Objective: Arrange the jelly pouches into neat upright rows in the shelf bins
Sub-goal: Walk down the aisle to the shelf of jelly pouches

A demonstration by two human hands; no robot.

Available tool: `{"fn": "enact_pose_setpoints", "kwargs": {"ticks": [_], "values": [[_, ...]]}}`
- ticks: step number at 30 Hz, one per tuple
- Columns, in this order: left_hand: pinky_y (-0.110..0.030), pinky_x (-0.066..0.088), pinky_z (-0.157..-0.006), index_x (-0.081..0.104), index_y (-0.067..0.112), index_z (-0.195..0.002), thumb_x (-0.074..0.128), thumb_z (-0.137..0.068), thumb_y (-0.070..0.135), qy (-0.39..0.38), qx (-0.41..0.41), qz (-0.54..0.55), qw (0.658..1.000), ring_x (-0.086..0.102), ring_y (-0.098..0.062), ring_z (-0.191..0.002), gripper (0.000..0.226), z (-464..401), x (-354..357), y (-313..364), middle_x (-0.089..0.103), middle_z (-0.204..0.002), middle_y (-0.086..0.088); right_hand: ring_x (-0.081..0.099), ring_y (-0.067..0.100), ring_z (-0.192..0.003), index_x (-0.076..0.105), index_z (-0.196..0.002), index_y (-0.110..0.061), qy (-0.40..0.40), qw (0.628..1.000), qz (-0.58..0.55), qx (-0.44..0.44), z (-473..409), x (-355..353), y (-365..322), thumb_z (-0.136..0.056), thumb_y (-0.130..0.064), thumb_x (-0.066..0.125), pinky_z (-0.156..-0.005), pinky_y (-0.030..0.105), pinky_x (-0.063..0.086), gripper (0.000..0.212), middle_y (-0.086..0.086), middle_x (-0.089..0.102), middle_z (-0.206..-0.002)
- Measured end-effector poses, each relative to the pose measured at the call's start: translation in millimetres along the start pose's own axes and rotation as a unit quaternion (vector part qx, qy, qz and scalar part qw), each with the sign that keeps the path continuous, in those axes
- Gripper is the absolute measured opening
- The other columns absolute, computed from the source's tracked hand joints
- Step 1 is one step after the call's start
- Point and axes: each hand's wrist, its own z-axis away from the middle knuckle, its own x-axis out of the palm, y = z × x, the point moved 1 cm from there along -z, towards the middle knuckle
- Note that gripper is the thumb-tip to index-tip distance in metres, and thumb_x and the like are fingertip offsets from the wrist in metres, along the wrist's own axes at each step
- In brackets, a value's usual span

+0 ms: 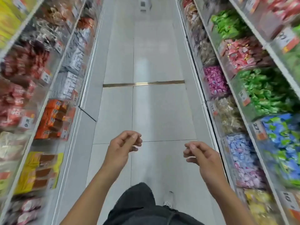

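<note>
I look down a shop aisle between two shelf units. My left hand (123, 146) hangs over the floor with fingers loosely curled and nothing in it. My right hand (200, 155) is beside it, also loosely curled and holding nothing. Clear bins of wrapped sweets line the right shelves: a green bin (266, 93), a pink bin (214, 81), a blue and lilac bin (243, 159). Bins on the left hold orange packs (54, 119) and yellow packs (38, 172). The picture is blurred, so I cannot tell which bin holds jelly pouches.
The grey tiled floor (146, 111) runs straight ahead between the shelves, crossed by a brass strip (143, 83). A small white object (144, 4) stands far down the aisle. My dark trousers and one shoe (168, 202) show at the bottom.
</note>
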Motion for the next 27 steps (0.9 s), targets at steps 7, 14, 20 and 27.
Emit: {"fn": "enact_pose_setpoints", "kwargs": {"ticks": [7, 14, 20, 27], "values": [[-0.034, 0.053, -0.081, 0.072, 0.014, -0.093, 0.053, -0.099, 0.016, 0.077, -0.034, 0.017, 0.996, 0.067, -0.02, -0.087, 0.02, -76, -34, -1, 0.072, -0.088, -0.006, 0.069, 0.022, -0.081, 0.072, -0.095, -0.012, -0.099, 0.993, 0.057, 0.006, -123, 56, -30, -0.097, -0.014, 0.058, -0.073, 0.031, 0.056, 0.015, 0.008, 0.072, -0.081], [-0.034, 0.052, -0.081, 0.073, 0.018, -0.092, 0.055, -0.099, 0.018, 0.085, -0.037, 0.04, 0.995, 0.068, -0.019, -0.089, 0.019, -271, -58, 66, 0.073, -0.089, -0.005, 0.07, 0.024, -0.082, 0.073, -0.095, -0.012, -0.116, 0.989, 0.088, 0.023, -298, 133, -100, -0.097, -0.014, 0.058, -0.075, 0.034, 0.057, 0.015, 0.008, 0.073, -0.082], [-0.034, 0.051, -0.082, 0.071, 0.016, -0.093, 0.055, -0.099, 0.019, -0.029, -0.031, -0.004, 0.999, 0.067, -0.018, -0.088, 0.018, -450, -33, 172, 0.072, -0.09, -0.004, 0.07, 0.028, -0.084, 0.073, -0.097, -0.01, -0.049, 0.996, 0.065, 0.04, -428, 139, -175, -0.097, -0.012, 0.057, -0.074, 0.034, 0.057, 0.015, 0.011, 0.072, -0.083], [-0.032, 0.05, -0.079, 0.071, 0.012, -0.096, 0.056, -0.098, 0.021, -0.086, -0.024, -0.036, 0.995, 0.066, -0.015, -0.085, 0.017, -664, 27, 250, 0.071, -0.089, -0.004, 0.07, 0.025, -0.085, 0.073, -0.095, -0.014, 0.022, 0.999, 0.027, 0.04, -628, 137, -230, -0.097, -0.013, 0.057, -0.074, 0.034, 0.055, 0.016, 0.008, 0.073, -0.083]]}}
